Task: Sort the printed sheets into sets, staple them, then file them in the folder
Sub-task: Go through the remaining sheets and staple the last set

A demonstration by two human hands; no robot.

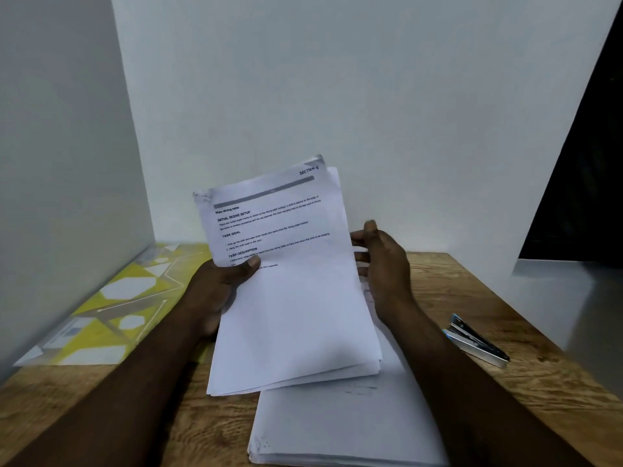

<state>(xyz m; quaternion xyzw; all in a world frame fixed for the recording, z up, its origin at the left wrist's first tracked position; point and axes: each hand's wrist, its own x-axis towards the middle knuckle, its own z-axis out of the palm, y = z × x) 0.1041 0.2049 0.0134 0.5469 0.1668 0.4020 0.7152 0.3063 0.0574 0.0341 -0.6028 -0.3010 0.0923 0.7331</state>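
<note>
Left hand: the left hand [215, 291] clamps the bundle of white printed paper sheets [290, 298] at its left edge. The thumb presses on the printed face and the fingers are behind, a grip that tilts the top page up so its heading can be read.
Right hand: the right hand [384, 264] sits at the bundle's right edge, thumb raised, fingertips hidden behind the sheets. Whether it pinches a page cannot be told. Judged purpose: peeling off or squaring pages.
Bundle position: raised above the far end of the flat stack of white paper sheets [337, 426], lower edge fanned.
Stack: lies on the brown wood-grain table [505, 382], nearest the person — probably the unsorted supply.
Stapler: the silver metal stapler with blue trim [475, 338] lies right of the stack, apart from it and, by judgement, within easy reach of the right hand.
Folder: the yellow-and-white patterned plastic folder [111, 305] lies flat, left of the stack — filing not yet begun.
</note>
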